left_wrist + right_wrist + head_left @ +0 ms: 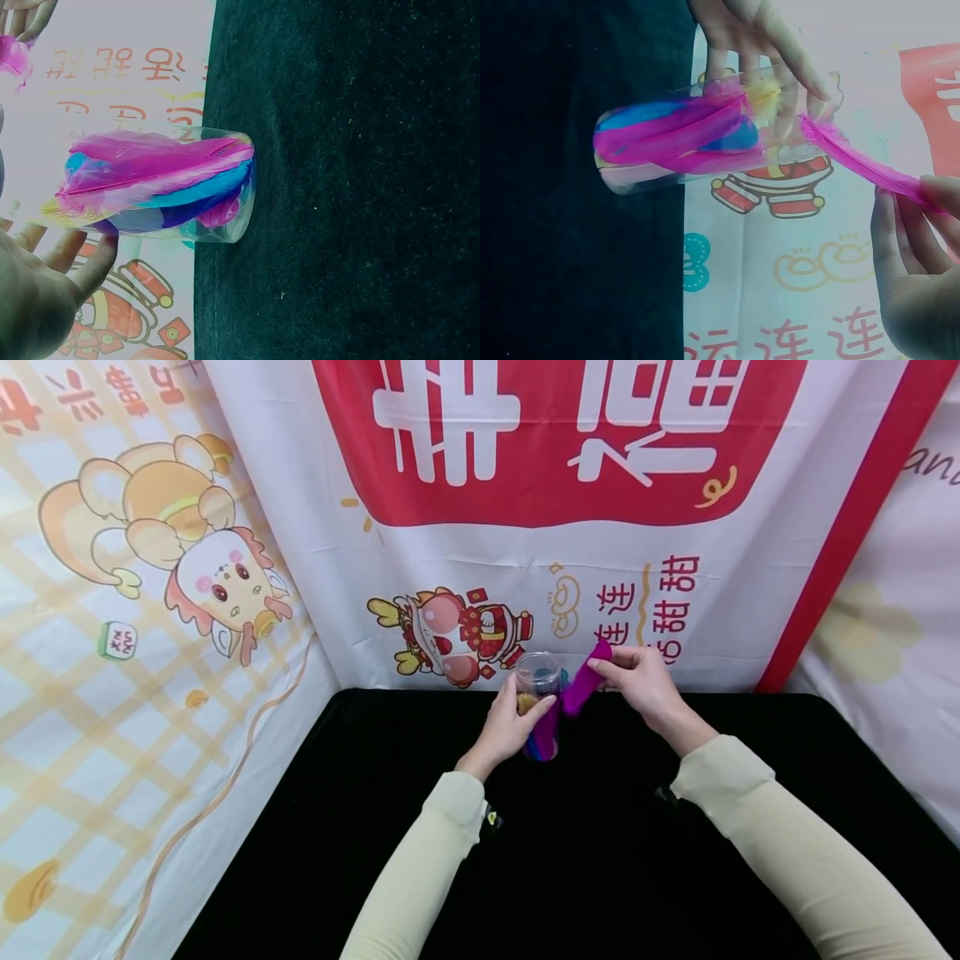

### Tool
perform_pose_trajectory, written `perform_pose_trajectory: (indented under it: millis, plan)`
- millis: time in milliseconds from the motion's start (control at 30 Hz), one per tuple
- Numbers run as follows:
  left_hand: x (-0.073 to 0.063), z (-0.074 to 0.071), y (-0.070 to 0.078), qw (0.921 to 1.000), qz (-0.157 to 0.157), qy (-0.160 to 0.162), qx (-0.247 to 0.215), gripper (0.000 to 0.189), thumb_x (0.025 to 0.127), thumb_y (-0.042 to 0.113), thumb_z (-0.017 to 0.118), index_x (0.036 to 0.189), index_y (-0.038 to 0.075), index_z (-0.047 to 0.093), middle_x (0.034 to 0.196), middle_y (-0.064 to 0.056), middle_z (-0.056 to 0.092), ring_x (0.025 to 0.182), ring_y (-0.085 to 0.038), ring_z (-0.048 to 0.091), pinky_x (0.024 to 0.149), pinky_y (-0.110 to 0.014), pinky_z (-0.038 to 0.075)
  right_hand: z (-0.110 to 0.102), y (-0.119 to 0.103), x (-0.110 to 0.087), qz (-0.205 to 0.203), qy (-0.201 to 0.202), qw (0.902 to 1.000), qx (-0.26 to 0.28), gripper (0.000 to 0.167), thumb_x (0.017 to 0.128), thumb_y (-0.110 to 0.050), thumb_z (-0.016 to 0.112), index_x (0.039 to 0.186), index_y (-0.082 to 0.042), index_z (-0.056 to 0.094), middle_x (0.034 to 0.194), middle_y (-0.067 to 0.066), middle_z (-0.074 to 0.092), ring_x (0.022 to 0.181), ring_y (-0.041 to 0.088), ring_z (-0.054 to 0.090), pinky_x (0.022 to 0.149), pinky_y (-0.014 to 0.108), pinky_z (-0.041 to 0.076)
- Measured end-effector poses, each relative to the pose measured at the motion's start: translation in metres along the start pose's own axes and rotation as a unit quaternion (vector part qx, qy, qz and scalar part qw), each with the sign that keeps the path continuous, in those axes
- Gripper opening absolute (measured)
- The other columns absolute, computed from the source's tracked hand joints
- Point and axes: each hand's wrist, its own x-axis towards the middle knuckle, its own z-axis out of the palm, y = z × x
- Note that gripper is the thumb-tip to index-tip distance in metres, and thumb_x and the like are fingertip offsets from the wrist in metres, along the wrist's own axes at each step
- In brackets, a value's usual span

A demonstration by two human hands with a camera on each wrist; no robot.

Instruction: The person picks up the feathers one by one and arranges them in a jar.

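My left hand [507, 724] grips a clear plastic jar [244, 187] near its upper part and holds it over the back edge of the table. Inside the jar are several feathers [157, 169] in magenta, blue, yellow and purple. Just right of the jar, my right hand [642, 683] pinches a magenta feather [587, 681] between thumb and fingers. In the right wrist view the free end of this feather [862, 163] is beside the jar's open mouth, outside it.
A black-covered table [570, 860] spreads below both hands. Behind it hangs a white cloth [330, 568] printed with red and white characters and cartoon figures. A yellow-checked cloth [112, 710] hangs on the left.
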Motion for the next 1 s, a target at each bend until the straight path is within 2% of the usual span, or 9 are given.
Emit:
perform_pose_trajectory:
  millis: [100, 200, 267, 333, 433, 600, 800, 1000]
  plan:
    - [0.000, 0.000, -0.001, 1.0000, -0.003, 0.000, 0.000, 0.079, 0.095, 0.059, 0.065, 0.157, 0.023, 0.031, 0.151, -0.005, 0.045, 0.140, -0.021, 0.045, 0.116, -0.043, 0.038, -0.002, -0.004, 0.001, -0.012, 0.006, 0.9999, 0.005, 0.034, 0.098, -0.020, 0.073, 0.117, 0.008, 0.071, 0.088, -0.002, 0.077, 0.080, 0.012, 0.072, 0.079, 0.029, 0.061]
    - [0.000, 0.000, 0.000, 1.0000, -0.008, -0.001, -0.001, 0.080, 0.095, 0.061, 0.064, 0.158, 0.024, 0.031, 0.151, -0.004, 0.045, 0.139, -0.020, 0.046, 0.115, -0.043, 0.039, -0.005, -0.011, 0.002, -0.021, 0.024, 0.9995, 0.004, 0.031, 0.096, -0.023, 0.074, 0.111, 0.004, 0.074, 0.085, -0.003, 0.077, 0.078, 0.012, 0.073, 0.064, 0.022, 0.056]
    - [0.000, 0.000, 0.001, 0.9999, -0.010, -0.003, -0.003, 0.081, 0.095, 0.061, 0.064, 0.158, 0.024, 0.030, 0.152, -0.004, 0.045, 0.139, -0.020, 0.046, 0.115, -0.043, 0.039, -0.006, -0.017, 0.003, -0.032, 0.037, 0.9988, 0.006, 0.030, 0.095, -0.024, 0.076, 0.109, 0.003, 0.075, 0.084, -0.005, 0.077, 0.078, 0.011, 0.072, 0.061, 0.020, 0.054]
    - [0.000, -0.001, 0.001, 0.9999, -0.011, -0.005, -0.006, 0.081, 0.095, 0.061, 0.064, 0.158, 0.024, 0.030, 0.152, -0.004, 0.045, 0.139, -0.020, 0.046, 0.115, -0.043, 0.039, -0.008, -0.024, 0.004, -0.047, 0.049, 0.9977, 0.007, 0.029, 0.095, -0.023, 0.077, 0.108, 0.002, 0.076, 0.082, -0.006, 0.077, 0.078, 0.009, 0.071, 0.062, 0.021, 0.054]
    - [0.000, -0.002, 0.002, 0.9999, -0.012, -0.007, -0.007, 0.081, 0.095, 0.060, 0.064, 0.159, 0.024, 0.029, 0.153, -0.004, 0.044, 0.139, -0.021, 0.046, 0.115, -0.044, 0.039, -0.009, -0.034, 0.007, -0.070, 0.054, 0.9959, 0.016, 0.030, 0.095, -0.021, 0.077, 0.107, 0.006, 0.075, 0.083, -0.005, 0.077, 0.080, 0.008, 0.071, 0.075, 0.026, 0.060]
    - [-0.001, -0.002, 0.003, 0.9997, -0.018, -0.013, -0.011, 0.080, 0.096, 0.058, 0.064, 0.159, 0.025, 0.028, 0.153, -0.004, 0.043, 0.139, -0.021, 0.046, 0.115, -0.044, 0.039, -0.008, -0.047, 0.010, -0.086, 0.053, 0.9948, 0.017, 0.031, 0.095, -0.022, 0.076, 0.109, 0.006, 0.074, 0.087, 0.000, 0.078, 0.083, 0.012, 0.074, 0.079, 0.028, 0.060]
    - [-0.001, -0.002, 0.003, 0.9996, -0.022, -0.013, -0.012, 0.076, 0.098, 0.054, 0.063, 0.159, 0.024, 0.029, 0.151, -0.005, 0.045, 0.136, -0.022, 0.049, 0.113, -0.044, 0.041, -0.005, -0.055, 0.012, -0.095, 0.045, 0.9940, -0.027, 0.035, 0.095, -0.028, 0.076, 0.113, 0.001, 0.075, 0.094, 0.000, 0.078, 0.090, 0.013, 0.072, 0.083, 0.027, 0.058]
    - [0.000, -0.003, 0.004, 0.9996, -0.020, -0.015, -0.014, 0.077, 0.098, 0.054, 0.063, 0.159, 0.022, 0.028, 0.151, -0.006, 0.045, 0.136, -0.023, 0.049, 0.113, -0.045, 0.042, 0.004, -0.060, 0.016, -0.135, 0.037, 0.9862, -0.088, 0.028, 0.096, -0.026, 0.075, 0.110, -0.002, 0.077, 0.100, 0.009, 0.078, 0.088, 0.014, 0.071, 0.077, 0.022, 0.056]
